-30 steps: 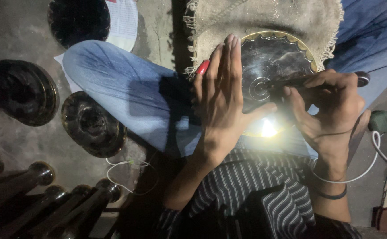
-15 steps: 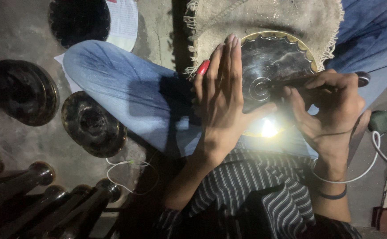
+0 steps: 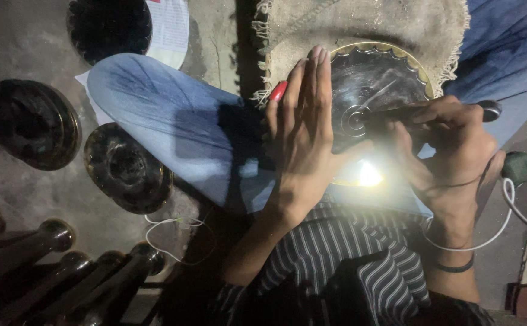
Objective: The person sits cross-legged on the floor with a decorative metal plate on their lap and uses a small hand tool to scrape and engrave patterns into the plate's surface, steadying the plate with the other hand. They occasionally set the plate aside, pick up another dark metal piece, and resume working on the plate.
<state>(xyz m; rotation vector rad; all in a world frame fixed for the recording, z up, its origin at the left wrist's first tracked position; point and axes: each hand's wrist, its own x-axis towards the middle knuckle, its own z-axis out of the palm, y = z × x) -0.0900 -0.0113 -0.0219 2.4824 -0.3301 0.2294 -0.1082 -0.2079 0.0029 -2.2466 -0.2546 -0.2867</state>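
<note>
Soot-dark metal plate (image 3: 377, 78) with a scalloped brass rim lies on burlap cloth (image 3: 360, 27) over our lap. Our left hand (image 3: 302, 130) presses flat, fingers together, against it; our right hand (image 3: 450, 148) is clenched around a dark tool (image 3: 486, 110).

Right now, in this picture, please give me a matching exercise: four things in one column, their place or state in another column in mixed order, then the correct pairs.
Things:
1. left hand
2. right hand
3. scalloped metal plate
4. dark round discs

States or places:
A. on the floor, left of the knee
B. lying on burlap cloth, on the lap
C. flat, fingers straight, pressing the plate
D. closed around a dark tool

Pairs: 1-C, 2-D, 3-B, 4-A
</note>
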